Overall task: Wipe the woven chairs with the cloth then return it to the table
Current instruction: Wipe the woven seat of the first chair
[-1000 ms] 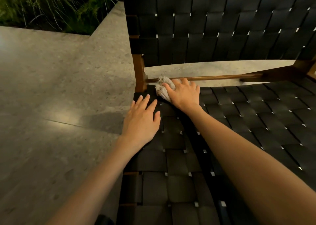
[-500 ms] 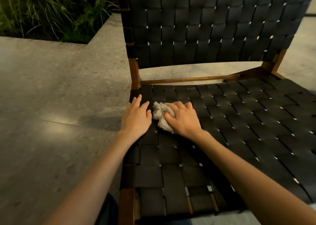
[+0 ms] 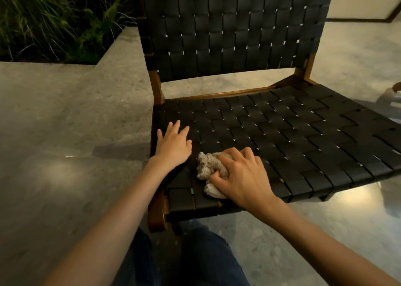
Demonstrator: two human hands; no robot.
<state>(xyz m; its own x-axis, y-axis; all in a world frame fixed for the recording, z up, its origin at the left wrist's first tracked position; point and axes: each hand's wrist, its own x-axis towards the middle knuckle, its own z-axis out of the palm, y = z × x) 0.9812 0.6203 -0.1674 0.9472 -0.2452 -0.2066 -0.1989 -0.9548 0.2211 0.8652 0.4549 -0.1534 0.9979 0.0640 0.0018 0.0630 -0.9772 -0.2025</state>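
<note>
A low chair with black woven straps (image 3: pixel 282 133) and a brown wooden frame fills the middle of the head view. My right hand (image 3: pixel 243 177) grips a crumpled beige cloth (image 3: pixel 207 166) and presses it on the seat near the front left corner. My left hand (image 3: pixel 173 144) lies flat, fingers spread, on the seat's left edge just left of the cloth. The woven backrest (image 3: pixel 232 31) rises behind. No table is in view.
Polished stone floor (image 3: pixel 65 122) surrounds the chair. A planter with grass and ferns (image 3: pixel 47 20) sits at the back left. My knees in dark trousers (image 3: pixel 195 259) are just in front of the seat. Part of another object (image 3: pixel 390 94) shows at the right edge.
My right hand has dragged the cloth from the back rail of the seat toward the front edge. The left hand stayed on the left edge, and the view has pulled back.
</note>
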